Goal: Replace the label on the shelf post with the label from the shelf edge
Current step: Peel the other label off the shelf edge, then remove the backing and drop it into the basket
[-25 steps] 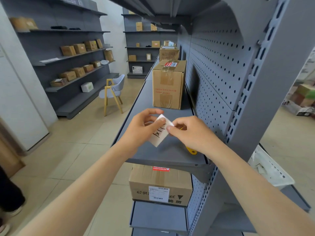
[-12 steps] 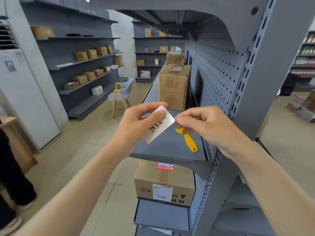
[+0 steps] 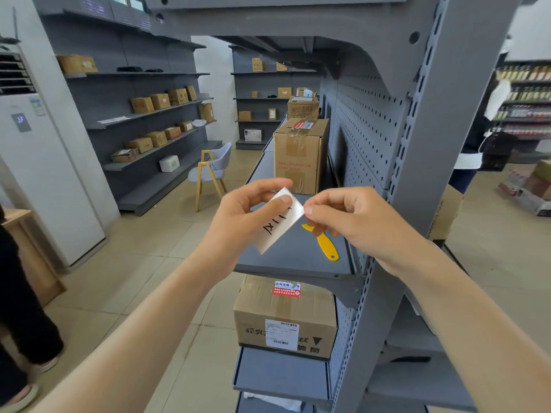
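A white label (image 3: 278, 224) with black handwriting is held in the air in front of the grey shelf (image 3: 298, 257). My left hand (image 3: 241, 222) grips it, thumb on its upper face. My right hand (image 3: 357, 222) pinches its upper right corner between thumb and forefinger. The grey shelf post (image 3: 441, 144) rises just right of my right hand; no label is visible on the part of it that I see. A yellow scraper (image 3: 323, 244) lies on the shelf under my hands.
A tall taped cardboard box (image 3: 299, 156) stands on the same shelf behind the label. Another box (image 3: 284, 317) sits on the shelf below. A chair (image 3: 213, 171) stands in the aisle. A person's legs (image 3: 21, 308) are at the left edge.
The view has risen and my hands with the label have lifted slightly. My right fingers have closed in on the label's upper right corner. The scraper has come into fuller view.
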`<state>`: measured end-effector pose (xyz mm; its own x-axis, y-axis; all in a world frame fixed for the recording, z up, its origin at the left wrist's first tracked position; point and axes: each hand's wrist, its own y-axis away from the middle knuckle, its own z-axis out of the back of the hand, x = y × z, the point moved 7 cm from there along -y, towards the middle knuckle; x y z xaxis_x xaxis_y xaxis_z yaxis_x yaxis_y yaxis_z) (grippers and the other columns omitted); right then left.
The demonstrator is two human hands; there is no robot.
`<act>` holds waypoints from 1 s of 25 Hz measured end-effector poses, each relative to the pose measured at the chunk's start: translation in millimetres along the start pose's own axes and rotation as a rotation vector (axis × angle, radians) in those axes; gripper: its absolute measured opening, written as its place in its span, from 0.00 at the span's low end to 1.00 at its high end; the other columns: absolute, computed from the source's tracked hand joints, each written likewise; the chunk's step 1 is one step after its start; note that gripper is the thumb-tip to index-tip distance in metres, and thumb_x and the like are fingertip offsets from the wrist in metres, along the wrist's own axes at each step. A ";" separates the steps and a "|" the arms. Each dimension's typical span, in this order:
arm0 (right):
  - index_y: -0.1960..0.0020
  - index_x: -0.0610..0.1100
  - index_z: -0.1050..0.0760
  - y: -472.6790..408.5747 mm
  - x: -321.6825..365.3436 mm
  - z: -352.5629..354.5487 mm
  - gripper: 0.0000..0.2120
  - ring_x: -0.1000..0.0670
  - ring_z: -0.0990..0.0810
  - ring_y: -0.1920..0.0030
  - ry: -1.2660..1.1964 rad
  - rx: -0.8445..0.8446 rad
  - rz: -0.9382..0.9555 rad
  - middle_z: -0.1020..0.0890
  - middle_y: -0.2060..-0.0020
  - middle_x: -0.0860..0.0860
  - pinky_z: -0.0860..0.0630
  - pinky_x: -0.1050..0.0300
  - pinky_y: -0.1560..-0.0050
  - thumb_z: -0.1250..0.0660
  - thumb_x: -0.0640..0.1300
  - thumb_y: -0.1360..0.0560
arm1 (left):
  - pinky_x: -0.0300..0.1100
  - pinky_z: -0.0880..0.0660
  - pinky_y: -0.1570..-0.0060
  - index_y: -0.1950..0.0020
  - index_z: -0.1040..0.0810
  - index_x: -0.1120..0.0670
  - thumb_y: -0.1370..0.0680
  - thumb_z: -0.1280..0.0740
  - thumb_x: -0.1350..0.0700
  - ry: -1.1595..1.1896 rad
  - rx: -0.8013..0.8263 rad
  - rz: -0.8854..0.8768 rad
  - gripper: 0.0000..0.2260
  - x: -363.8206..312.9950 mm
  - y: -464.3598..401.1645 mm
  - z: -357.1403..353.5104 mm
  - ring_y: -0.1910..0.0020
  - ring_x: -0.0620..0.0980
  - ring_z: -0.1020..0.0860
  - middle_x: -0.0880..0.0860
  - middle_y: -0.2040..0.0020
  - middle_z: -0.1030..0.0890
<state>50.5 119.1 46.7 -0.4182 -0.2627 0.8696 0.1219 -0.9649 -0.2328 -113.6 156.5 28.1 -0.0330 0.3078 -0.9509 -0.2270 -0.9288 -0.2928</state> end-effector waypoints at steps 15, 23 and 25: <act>0.51 0.48 0.15 16.7 7.2 7.5 0.08 0.60 0.18 0.66 0.035 -0.161 0.061 0.15 0.65 0.56 0.28 0.73 0.68 0.33 0.45 0.19 | 0.32 0.25 0.59 0.56 0.15 0.44 0.27 0.27 0.44 -0.251 -0.048 -0.261 0.06 -30.5 21.6 -16.0 0.62 0.34 0.19 0.38 0.60 0.14; 0.50 0.45 0.16 33.1 6.1 26.3 0.07 0.59 0.19 0.67 0.097 -0.249 0.086 0.16 0.63 0.53 0.29 0.73 0.69 0.34 0.43 0.19 | 0.26 0.25 0.61 0.59 0.15 0.40 0.23 0.27 0.56 -0.275 -0.045 -0.290 0.10 -39.8 19.8 -32.2 0.59 0.33 0.17 0.35 0.64 0.14; 0.53 0.46 0.17 39.7 4.2 36.7 0.08 0.61 0.22 0.72 0.105 -0.292 0.072 0.18 0.64 0.53 0.29 0.72 0.69 0.35 0.43 0.20 | 0.25 0.25 0.60 0.59 0.15 0.42 0.22 0.28 0.56 -0.217 -0.068 -0.267 0.09 -39.1 16.5 -39.2 0.60 0.32 0.18 0.36 0.63 0.14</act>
<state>86.7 80.0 57.1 -0.5106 -0.3154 0.7999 -0.1026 -0.9013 -0.4208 -78.0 121.1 56.5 -0.1892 0.5720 -0.7981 -0.1904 -0.8187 -0.5417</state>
